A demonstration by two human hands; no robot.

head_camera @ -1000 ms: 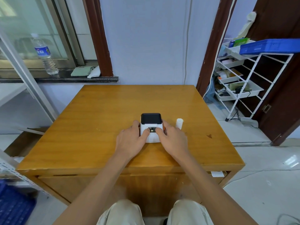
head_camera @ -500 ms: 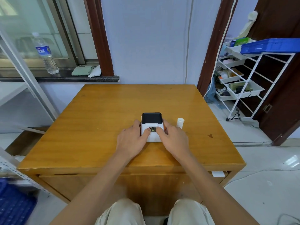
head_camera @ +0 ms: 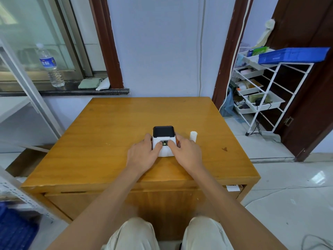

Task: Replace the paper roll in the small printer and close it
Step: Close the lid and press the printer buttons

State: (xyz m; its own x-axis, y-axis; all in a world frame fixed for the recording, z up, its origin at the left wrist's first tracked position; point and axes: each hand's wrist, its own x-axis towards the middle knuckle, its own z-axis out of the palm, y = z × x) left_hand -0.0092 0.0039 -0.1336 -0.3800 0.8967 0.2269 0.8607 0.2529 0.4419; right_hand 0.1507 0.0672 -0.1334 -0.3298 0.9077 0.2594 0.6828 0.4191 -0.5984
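Note:
A small white printer (head_camera: 164,139) with a black lid and an orange right side sits on the wooden table (head_camera: 111,134). Its lid looks closed. My left hand (head_camera: 143,156) grips its left side, thumb on the white top next to a small lit button. My right hand (head_camera: 187,152) grips the right side, thumb on the top from the other side. A white paper roll (head_camera: 193,135) stands upright on the table just right of the printer, apart from my right hand.
A window sill at the back left holds a water bottle (head_camera: 50,66) and a folded cloth (head_camera: 90,83). A white shelf rack (head_camera: 261,91) with trays and a blue crate stands to the right, by a dark door.
Nothing has visibly moved; both hands stay on the printer. Only the head view shifts slightly.

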